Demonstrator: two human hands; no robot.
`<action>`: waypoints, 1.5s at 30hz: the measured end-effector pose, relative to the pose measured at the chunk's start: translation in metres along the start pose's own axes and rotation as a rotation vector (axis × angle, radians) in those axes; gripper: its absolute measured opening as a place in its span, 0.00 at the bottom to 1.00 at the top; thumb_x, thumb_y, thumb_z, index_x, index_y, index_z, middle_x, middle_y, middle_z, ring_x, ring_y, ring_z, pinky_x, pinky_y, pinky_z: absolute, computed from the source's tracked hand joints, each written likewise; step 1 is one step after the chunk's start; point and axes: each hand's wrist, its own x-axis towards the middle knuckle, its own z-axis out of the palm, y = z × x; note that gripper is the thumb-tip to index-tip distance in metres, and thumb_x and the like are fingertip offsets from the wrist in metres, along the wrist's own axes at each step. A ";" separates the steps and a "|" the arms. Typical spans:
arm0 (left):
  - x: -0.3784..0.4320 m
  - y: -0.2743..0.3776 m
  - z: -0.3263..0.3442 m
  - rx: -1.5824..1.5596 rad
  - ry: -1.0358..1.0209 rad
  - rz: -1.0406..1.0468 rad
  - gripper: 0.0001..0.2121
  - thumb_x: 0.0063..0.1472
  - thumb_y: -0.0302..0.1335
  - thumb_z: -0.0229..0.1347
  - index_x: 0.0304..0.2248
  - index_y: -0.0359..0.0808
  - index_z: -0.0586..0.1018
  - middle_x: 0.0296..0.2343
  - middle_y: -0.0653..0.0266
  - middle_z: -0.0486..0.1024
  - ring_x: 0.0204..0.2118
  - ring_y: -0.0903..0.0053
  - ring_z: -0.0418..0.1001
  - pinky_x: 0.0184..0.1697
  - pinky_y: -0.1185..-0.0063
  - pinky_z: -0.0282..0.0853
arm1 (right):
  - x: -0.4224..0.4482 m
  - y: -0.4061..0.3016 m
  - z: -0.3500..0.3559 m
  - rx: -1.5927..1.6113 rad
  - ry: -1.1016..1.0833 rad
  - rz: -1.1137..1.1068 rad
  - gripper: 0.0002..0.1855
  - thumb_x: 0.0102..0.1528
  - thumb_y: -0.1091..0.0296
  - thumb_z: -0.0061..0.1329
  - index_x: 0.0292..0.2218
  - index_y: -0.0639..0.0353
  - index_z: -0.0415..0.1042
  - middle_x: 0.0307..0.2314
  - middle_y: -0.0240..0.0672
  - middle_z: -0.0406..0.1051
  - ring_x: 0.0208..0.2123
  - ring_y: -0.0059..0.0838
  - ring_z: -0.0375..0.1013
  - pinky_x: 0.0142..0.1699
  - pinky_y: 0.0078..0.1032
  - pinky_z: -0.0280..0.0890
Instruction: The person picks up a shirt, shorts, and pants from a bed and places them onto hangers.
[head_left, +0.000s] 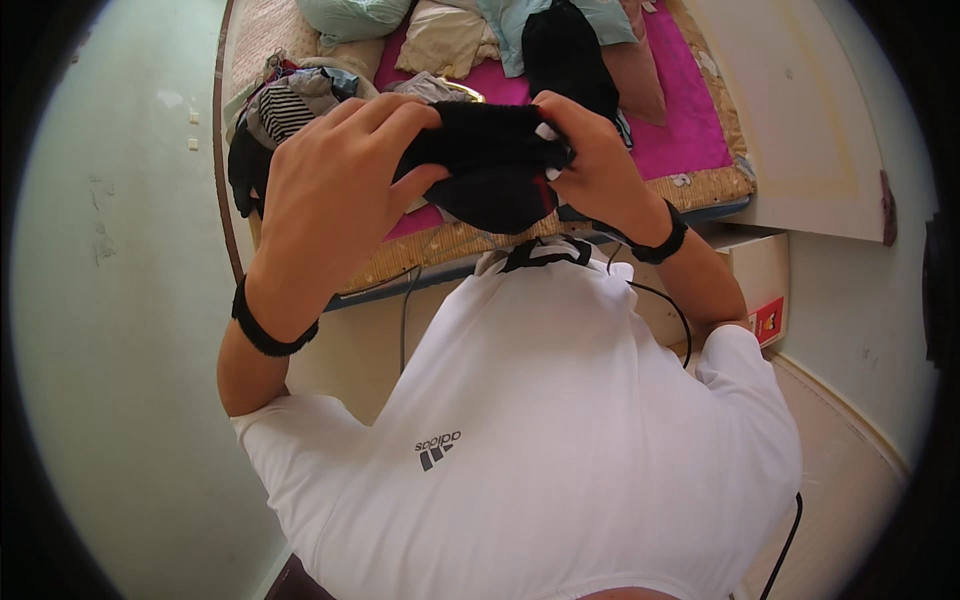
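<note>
A small black knitted garment (487, 150) with a bit of red and white at its right end is stretched between both hands, above the bed's near edge. My left hand (341, 180) pinches its left end between thumb and fingers. The right end is gripped by my right hand (600, 161), with small white bits showing beside the fingers. What kind of garment it is cannot be told for certain. Behind it on the bed lie a grey cloth (429, 88) and a larger black garment (566, 60).
Striped and grey clothes with hangers (289, 109) are heaped at the bed's left. Farther back lie a cream cloth (448, 37) and a light blue pillow (352, 16). A pink sheet (690, 112) covers part of the woven mat (712, 178). Dark cables hang by the bed's near edge.
</note>
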 end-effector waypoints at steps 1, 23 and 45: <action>-0.001 0.002 -0.003 -0.003 -0.061 -0.059 0.14 0.50 0.34 0.67 0.36 0.40 0.83 0.43 0.73 0.79 0.42 0.71 0.77 0.42 0.75 0.74 | 0.000 0.000 0.003 -0.004 -0.011 0.000 0.25 0.42 0.86 0.54 0.44 0.64 0.66 0.31 0.47 0.70 0.34 0.52 0.72 0.40 0.31 0.69; 0.004 -0.020 0.012 -0.046 -0.392 0.023 0.15 0.51 0.27 0.63 0.39 0.32 0.78 0.49 0.65 0.73 0.47 0.63 0.74 0.46 0.71 0.73 | 0.007 -0.015 0.021 -0.069 -0.006 -0.095 0.23 0.42 0.87 0.54 0.41 0.64 0.67 0.31 0.44 0.69 0.33 0.48 0.72 0.39 0.30 0.69; -0.010 -0.031 0.027 -0.542 -0.049 -0.072 0.16 0.62 0.25 0.59 0.49 0.36 0.72 0.43 0.61 0.75 0.36 0.70 0.76 0.39 0.76 0.72 | 0.011 -0.008 -0.003 -0.023 -0.052 0.010 0.25 0.48 0.73 0.61 0.47 0.62 0.68 0.35 0.46 0.74 0.38 0.49 0.74 0.42 0.32 0.68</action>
